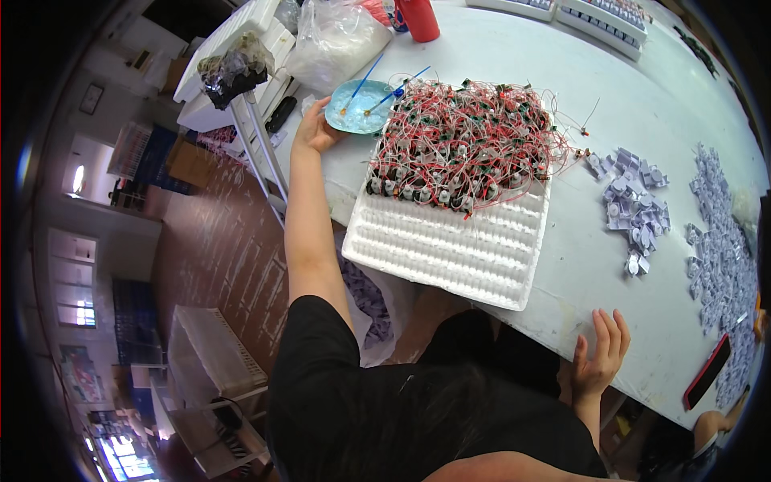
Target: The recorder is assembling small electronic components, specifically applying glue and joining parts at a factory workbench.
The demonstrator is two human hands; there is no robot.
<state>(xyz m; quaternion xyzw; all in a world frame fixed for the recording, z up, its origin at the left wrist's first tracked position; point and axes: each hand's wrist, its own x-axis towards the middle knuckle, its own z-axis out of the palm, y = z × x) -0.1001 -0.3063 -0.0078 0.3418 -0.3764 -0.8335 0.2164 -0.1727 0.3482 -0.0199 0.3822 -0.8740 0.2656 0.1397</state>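
My left hand [318,128] reaches to the far left of the table, its fingers closed on the rim of a shallow light-blue bowl [341,127]. Two thin blue-handled brushes [363,83] lean in the bowl, over a whitish content. Just right of it stands a white foam tray [446,245]; its far part is covered by small motors with tangled red and white wires [474,140], while bare ridged rows show at the near part. My right hand [601,353] rests at the table's near edge, fingers stretched out, holding nothing.
Small pale-lilac plastic parts [634,201] lie right of the tray, with a larger spread [715,241] beyond. A dark red-edged phone [707,372] lies at the right. Behind the bowl are a clear plastic bag [337,44] and a red container [419,20]. White trays [602,24] stand far right.
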